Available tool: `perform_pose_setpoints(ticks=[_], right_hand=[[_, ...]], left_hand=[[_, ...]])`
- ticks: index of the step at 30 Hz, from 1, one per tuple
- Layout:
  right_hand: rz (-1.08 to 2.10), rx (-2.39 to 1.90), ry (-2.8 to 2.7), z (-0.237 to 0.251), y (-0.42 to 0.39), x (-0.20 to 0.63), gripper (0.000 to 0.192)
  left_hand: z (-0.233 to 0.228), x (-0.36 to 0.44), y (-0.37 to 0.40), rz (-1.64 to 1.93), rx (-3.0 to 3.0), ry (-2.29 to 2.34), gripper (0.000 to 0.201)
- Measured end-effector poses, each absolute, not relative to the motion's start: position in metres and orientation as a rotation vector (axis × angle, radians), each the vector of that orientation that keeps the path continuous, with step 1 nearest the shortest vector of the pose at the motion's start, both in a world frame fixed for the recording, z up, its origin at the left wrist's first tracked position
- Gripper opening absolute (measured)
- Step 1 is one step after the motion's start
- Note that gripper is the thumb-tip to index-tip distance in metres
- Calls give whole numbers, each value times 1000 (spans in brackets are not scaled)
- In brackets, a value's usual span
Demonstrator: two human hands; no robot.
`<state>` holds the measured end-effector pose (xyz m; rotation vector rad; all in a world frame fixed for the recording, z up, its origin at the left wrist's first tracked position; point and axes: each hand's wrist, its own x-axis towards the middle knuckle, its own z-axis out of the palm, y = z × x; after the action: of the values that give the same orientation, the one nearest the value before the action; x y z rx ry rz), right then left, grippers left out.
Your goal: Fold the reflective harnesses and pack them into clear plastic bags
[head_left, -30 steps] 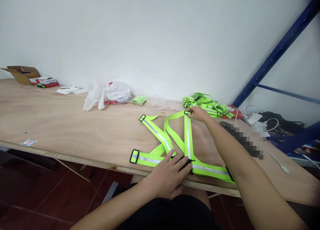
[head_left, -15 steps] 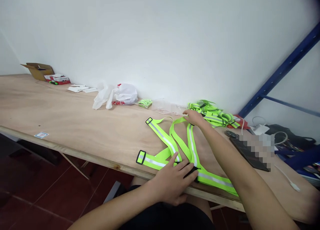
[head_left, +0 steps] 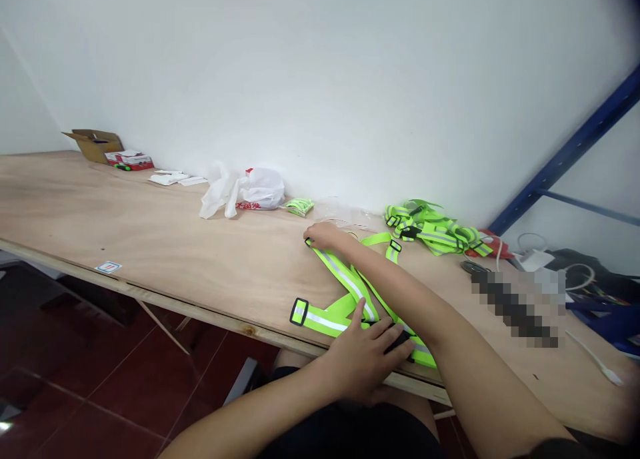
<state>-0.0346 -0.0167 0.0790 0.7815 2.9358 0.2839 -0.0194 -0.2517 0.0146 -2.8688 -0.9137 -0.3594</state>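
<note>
While pinning the vest (head_left: 345,292) flat at the bench's (head_left: 150,246) near edge, left hand (head_left: 367,359) pressing down with fingers spread and flat over the black buckle (head_left: 403,342) at 5 o'clock; right hand (head_left: 324,235) out at 12 o'clock, fingers curled onto the far strap end, though whether pinching or just touching, cannot tell; best kept taut between both hands, straps uncrossed, tension along the strap rather than across; risk of the near band sliding off the edge if the palm lifts. Bare plywood underfoot of it all, smooth, no snag; more vests (head_left: 435,229) heaped at 2 o'clock; white bag (head_left: 245,192) at 11 o'clock against the wall; cardboard box (head_left: 95,142) far off at 10 o'clock; blue rack (head_left: 565,159) and cables at 3 o'clock; red tile floor below.
</note>
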Motion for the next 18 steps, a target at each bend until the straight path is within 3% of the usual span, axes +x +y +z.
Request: perform_pose_setpoints(ticks=[11,18], right_hand=[[608,909,2898,148,-12,16,24],[644,1153,2962,177,-14,73,29]], left_hand=[[15,-20,-251,-408,-2905,-903,79],[20,-19,-254,-435,-2945,-945,76]])
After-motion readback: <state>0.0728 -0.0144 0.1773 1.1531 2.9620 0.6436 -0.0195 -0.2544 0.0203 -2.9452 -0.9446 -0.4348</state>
